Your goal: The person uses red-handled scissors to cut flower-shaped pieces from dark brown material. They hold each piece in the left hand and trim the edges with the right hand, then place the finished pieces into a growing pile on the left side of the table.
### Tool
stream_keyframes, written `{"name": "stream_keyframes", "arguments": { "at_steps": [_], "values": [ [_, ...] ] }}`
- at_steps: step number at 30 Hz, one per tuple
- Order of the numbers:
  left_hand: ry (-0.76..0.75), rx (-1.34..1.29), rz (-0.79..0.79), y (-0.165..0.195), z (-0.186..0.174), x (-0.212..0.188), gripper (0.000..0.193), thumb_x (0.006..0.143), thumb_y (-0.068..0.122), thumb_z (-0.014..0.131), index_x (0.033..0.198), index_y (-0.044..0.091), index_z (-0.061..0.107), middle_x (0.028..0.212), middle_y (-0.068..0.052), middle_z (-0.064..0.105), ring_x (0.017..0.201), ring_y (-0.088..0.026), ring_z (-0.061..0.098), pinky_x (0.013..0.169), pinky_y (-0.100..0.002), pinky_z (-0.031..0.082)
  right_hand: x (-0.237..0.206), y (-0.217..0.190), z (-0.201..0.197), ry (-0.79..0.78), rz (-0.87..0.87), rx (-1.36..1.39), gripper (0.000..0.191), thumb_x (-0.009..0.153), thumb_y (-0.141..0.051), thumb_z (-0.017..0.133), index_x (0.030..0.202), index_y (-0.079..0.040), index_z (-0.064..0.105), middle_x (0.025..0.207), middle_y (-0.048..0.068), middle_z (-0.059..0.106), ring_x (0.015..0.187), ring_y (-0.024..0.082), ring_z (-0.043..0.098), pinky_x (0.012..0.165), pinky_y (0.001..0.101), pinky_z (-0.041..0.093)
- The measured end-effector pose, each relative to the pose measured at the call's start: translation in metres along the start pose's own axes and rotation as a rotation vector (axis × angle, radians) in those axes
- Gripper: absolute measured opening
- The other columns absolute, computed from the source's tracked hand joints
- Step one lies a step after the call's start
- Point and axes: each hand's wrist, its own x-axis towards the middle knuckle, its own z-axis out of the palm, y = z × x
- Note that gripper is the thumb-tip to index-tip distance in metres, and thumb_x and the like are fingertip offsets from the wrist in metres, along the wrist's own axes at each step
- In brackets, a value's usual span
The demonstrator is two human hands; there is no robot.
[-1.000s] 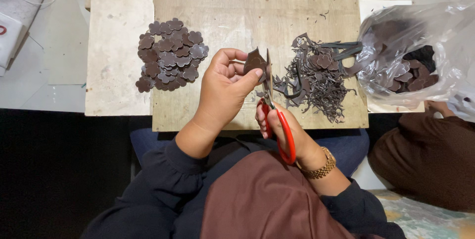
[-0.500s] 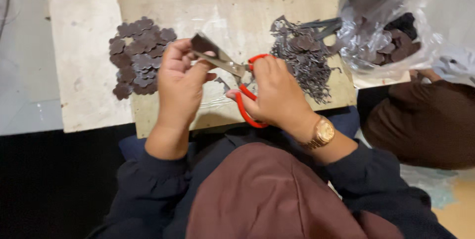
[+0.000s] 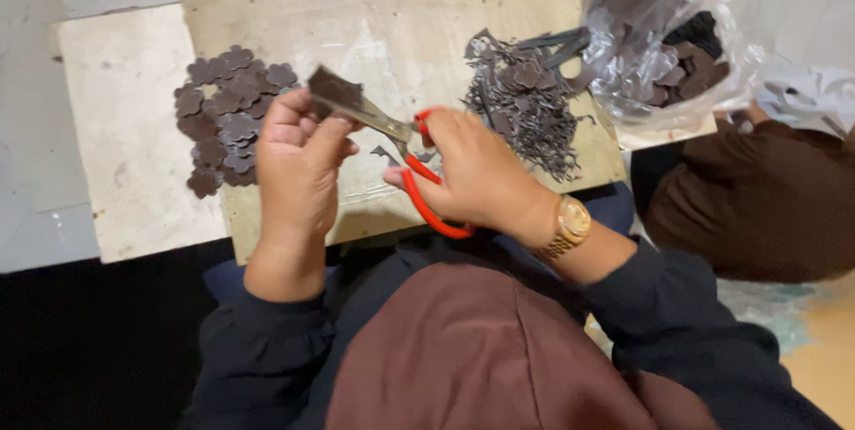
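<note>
Worn plywood board (image 3: 267,29) covered the lap-level work surface, with a pale off-white slab (image 3: 116,136) beside it on the left. I watched from the head camera as the left hand (image 3: 298,163) pinched a small dark brown piece of flat sheet material (image 3: 334,89) between thumb and fingertips, holding it up just above the board. The right hand (image 3: 476,172) was closed through the loops of the red-handled scissors (image 3: 419,176), fingers curled tight, with the blades reaching left to touch the held piece. I could not tell how far the blades stood apart.

To the left of the left hand lay a heap of dark brown flower-shaped cutouts (image 3: 227,114), resting across the edge where board and slab met. Near the right hand sat a tangled pile of dark offcut scraps (image 3: 525,96), and beyond it a clear plastic bag of dark brown pieces (image 3: 668,47), well apart from the scissors.

My judgement was that the cutting step was in hand: the held piece was being trimmed. The next cut called for turning the piece steadily against the blades while keeping the thumb clear.
</note>
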Motion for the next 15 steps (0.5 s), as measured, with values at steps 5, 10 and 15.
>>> {"name": "stream_keyframes", "arguments": {
  "at_steps": [5, 10, 15],
  "values": [
    [-0.018, 0.039, -0.067, 0.008, 0.002, -0.002, 0.034, 0.092, 0.002, 0.071, 0.121, 0.001, 0.055, 0.099, -0.008, 0.074, 0.084, -0.013, 0.072, 0.063, -0.022, 0.054, -0.011, 0.002, 0.014, -0.354, 0.222, 0.571, 0.032, 0.102, -0.038, 0.059, 0.106, -0.006, 0.058, 0.083, 0.003, 0.056, 0.075, 0.015, 0.052, 0.069, 0.0294, 0.049],
    [-0.068, 0.076, -0.059, 0.016, 0.005, -0.006, 0.037, 0.091, 0.002, 0.072, 0.124, -0.001, 0.053, 0.092, -0.008, 0.074, 0.080, -0.011, 0.071, 0.060, -0.021, 0.051, -0.021, 0.006, 0.019, -0.452, 0.332, 0.965, 0.032, 0.104, -0.035, 0.049, 0.113, -0.005, 0.055, 0.090, -0.001, 0.051, 0.076, 0.009, 0.048, 0.069, 0.0261, 0.047],
    [-0.088, 0.015, -0.069, 0.019, 0.005, -0.006, 0.038, 0.091, 0.000, 0.071, 0.124, -0.003, 0.051, 0.091, -0.011, 0.074, 0.078, -0.011, 0.070, 0.060, -0.021, 0.051, -0.022, 0.001, 0.024, -0.441, 0.303, 1.040, 0.040, 0.102, -0.042, 0.048, 0.117, -0.005, 0.051, 0.098, 0.000, 0.049, 0.081, 0.009, 0.047, 0.073, 0.0252, 0.046]
  ]
}}
